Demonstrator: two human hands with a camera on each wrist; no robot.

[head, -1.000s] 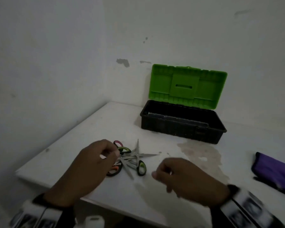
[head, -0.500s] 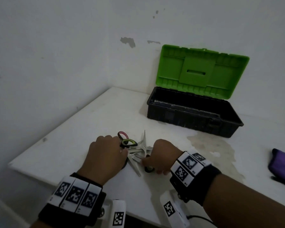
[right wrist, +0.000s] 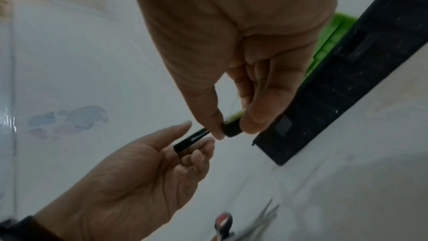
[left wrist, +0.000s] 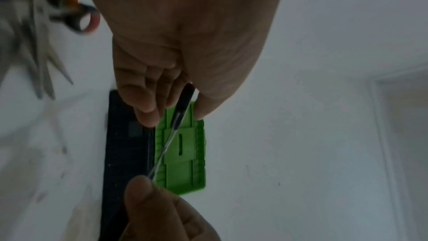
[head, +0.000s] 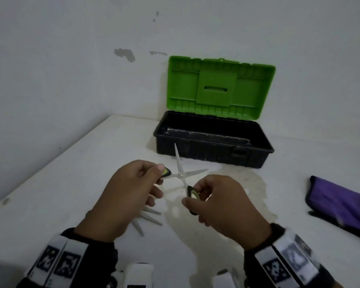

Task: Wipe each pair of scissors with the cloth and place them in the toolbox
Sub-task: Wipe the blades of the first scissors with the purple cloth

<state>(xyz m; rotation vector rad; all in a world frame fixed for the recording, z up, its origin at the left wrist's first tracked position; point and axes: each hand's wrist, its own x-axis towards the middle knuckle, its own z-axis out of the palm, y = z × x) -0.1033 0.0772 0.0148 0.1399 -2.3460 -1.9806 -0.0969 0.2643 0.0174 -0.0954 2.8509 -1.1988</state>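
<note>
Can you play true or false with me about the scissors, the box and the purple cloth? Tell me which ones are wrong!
1. Both hands hold one pair of scissors. True: the left hand grips one handle, the right hand the other.
2. The scissors are closed tight. False: the blades are spread wide apart.
3. The toolbox has its green lid up. True.
4. The right hand is holding the purple cloth. False: the cloth lies on the table, off to the right, untouched.
5. More scissors lie on the table. True: they rest beneath the left hand.
6. The held scissors are inside the toolbox. False: they are held above the table in front of it.
</note>
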